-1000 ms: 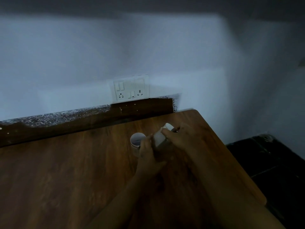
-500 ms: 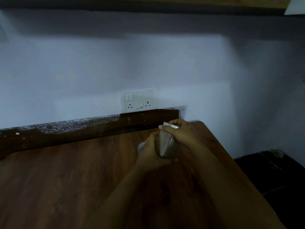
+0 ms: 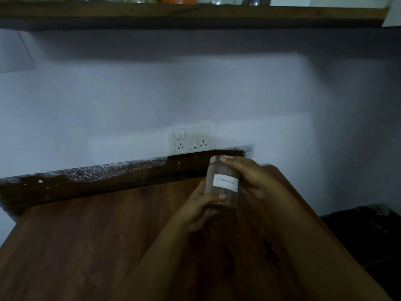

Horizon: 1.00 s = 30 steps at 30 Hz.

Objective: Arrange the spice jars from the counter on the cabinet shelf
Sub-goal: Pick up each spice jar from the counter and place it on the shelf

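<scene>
Both hands hold one clear jar (image 3: pixel 222 183) above the counter (image 3: pixel 86 235) — the left hand (image 3: pixel 198 210) curls round its base, the right hand (image 3: pixel 249 178) round its top. Its white label is unreadable. Far overhead, the shelf (image 3: pixel 195 10) shows only cut-off jar bottoms.

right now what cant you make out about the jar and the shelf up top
Head view only:
- Jar: the label's writing is too blurred to read; contents lost in dim light.
- Its lid and base: hidden by the right hand on top and the left hand below.
- Shelf: the containers on it are cut off by the top edge.
</scene>
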Tool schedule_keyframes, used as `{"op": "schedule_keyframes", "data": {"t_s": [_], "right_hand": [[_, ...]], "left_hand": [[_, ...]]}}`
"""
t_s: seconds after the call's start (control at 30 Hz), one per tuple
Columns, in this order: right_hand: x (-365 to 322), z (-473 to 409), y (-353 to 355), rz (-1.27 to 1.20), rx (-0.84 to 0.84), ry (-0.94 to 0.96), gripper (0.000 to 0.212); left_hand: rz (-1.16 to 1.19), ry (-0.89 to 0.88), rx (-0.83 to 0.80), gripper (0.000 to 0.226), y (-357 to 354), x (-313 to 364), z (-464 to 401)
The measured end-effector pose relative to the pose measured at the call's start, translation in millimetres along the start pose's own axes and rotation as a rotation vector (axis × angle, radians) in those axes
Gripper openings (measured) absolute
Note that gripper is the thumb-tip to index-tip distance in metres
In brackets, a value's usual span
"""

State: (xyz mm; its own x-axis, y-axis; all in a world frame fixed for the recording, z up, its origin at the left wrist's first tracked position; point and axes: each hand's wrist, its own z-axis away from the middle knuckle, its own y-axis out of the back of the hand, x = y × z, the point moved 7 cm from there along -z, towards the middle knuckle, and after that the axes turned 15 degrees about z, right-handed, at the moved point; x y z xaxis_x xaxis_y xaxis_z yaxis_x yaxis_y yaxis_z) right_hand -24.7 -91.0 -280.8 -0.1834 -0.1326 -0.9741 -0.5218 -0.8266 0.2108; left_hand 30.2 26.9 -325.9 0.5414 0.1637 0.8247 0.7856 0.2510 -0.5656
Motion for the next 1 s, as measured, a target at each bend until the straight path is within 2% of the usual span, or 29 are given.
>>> {"op": "schedule_keyframes", "data": {"t_s": [0.07, 0.13, 0.33, 0.63, 0.83, 1.0], "right_hand": [[-4, 0, 1, -0.026, -0.011, 0.022, 0.047], [-6, 0, 1, -0.038, 0.023, 0.023, 0.043], [-6, 0, 0, -0.072, 0.042, 0.025, 0.055], [-2, 2, 5, -0.149, 0.018, 0.032, 0.052], [-10, 6, 8, -0.117, 0.040, 0.026, 0.068], [-20, 8, 14, -0.102, 0.060, 0.044, 0.061]], "left_hand": [[0.058, 0.004, -0.030, 0.082, -1, 1, -1], [0.082, 0.008, -0.025, 0.083, -2, 2, -2], [0.130, 0.008, -0.027, 0.070, -3, 2, -5], [0.116, 0.018, -0.068, 0.063, -12, 1, -7], [0.131, 0.027, -0.063, 0.067, -14, 0, -10], [0.147, 0.006, -0.085, 0.069, -18, 3, -16]]}}
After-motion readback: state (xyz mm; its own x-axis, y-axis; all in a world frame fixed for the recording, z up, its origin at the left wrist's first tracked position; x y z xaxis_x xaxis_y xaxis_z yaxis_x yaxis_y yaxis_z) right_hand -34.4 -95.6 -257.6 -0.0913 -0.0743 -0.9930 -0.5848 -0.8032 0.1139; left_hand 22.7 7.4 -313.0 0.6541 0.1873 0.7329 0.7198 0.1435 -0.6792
